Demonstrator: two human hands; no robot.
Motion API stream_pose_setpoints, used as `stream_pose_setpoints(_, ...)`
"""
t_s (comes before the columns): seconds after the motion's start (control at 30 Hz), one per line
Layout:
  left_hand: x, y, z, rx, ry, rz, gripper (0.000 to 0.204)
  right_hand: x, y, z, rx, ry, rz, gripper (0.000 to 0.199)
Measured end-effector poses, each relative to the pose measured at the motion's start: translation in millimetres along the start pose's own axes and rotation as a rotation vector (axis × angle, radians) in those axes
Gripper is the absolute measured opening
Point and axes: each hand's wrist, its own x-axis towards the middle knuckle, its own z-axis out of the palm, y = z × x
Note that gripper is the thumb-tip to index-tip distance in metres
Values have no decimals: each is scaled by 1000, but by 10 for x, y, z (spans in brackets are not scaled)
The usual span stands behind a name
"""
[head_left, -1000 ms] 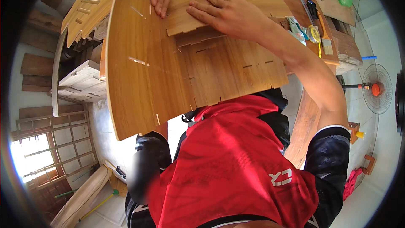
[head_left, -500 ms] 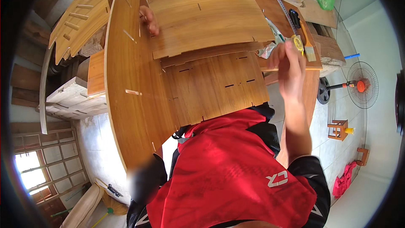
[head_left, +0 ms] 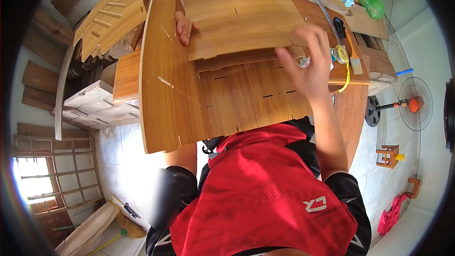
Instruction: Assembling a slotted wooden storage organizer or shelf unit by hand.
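A wooden assembly of brown boards stands before me: a tall side panel (head_left: 160, 73) on the left, an upper board (head_left: 246, 21) and a slotted lower board (head_left: 251, 92). My left forearm passes behind the side panel. My left hand (head_left: 184, 28) emerges by its inner edge, fingers extended against the upper board's left end. Over the right end of the boards, my right hand (head_left: 310, 61) hovers with thumb and fingers apart, holding nothing visible. It covers part of the boards' corner. A crumpled pale wrapper (head_left: 304, 62) shows beside its wrist.
On the table at right lie a yellow tape measure (head_left: 340, 54) with its blade out, a paintbrush (head_left: 354, 59) and a black tool (head_left: 339, 27). A slotted board (head_left: 110, 18) leans on stacked wood at left. A fan (head_left: 413, 104) and a stool (head_left: 387, 156) stand right.
My right hand has moved left from beside the tape measure to over the boards, its fingers spreading. The view has shifted, so the assembly appears farther right. My left hand stays at the upper board.
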Motion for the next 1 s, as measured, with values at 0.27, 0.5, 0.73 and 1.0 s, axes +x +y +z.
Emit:
stream_pose_setpoints(0.27, 60, -2, 1, -42, -73, 12, 27, 577, 981, 344, 83, -490, 867, 98)
stream_pose_setpoints(0.5, 155, -54, 29, -142, -113, 33, 14, 606, 579, 578, -418, -694, 940, 87)
stream_pose_setpoints(0.73, 114, -45, -131, -129, -191, 58, 13, 653, 799, 677, -283, -757, 979, 85)
stream_pose_setpoints(1.0, 46, -89, -1, -26, -28, 120, 26, 679, 934, 755, -256, -763, 948, 89)
